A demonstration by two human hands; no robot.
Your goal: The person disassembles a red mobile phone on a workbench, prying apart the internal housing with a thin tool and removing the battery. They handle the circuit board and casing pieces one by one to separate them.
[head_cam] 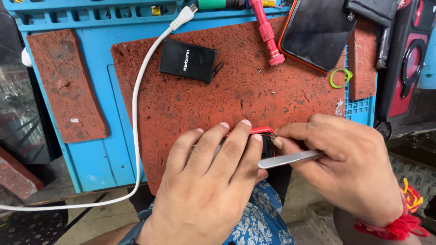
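Meanwhile left hand fingers clamp a red-edged device, right hand fingers pinch metal tweezers below the black rectangular battery.

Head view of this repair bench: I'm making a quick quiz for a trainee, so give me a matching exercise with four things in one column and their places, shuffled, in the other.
Things:
1. black battery
2. white cable
3. green ring
4. metal tweezers

Places:
A. in the right hand
B. lying loose on the red mat, far side from the hands
C. on the mat's right edge, below the phone
D. running down the mat's left edge and off the bench

Pairs: 1-B, 2-D, 3-C, 4-A
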